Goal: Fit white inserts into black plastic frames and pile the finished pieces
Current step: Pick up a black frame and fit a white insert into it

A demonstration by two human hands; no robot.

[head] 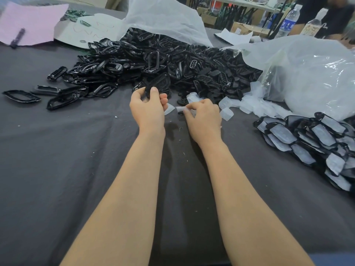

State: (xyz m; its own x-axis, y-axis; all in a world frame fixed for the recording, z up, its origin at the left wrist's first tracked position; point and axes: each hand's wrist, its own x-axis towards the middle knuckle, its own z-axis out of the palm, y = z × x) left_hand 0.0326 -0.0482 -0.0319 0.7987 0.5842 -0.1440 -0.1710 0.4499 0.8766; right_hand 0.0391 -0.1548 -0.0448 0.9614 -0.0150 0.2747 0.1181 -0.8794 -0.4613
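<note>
Up top I see plastic bag [165,18] spilling black frames [134,54] | left hand [148,109] grips one frame [147,92] | right hand [203,117] pinches white insert [180,109]

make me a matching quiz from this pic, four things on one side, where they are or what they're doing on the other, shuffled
Column one:
1. left hand
2. right hand
3. finished pieces
4. pink sheet

Column two:
a. lies at the far left with a pen on it
b. pinches a white insert
c. piled at the right side of the table
d. grips a black frame

Pairs: 1-d, 2-b, 3-c, 4-a
</note>
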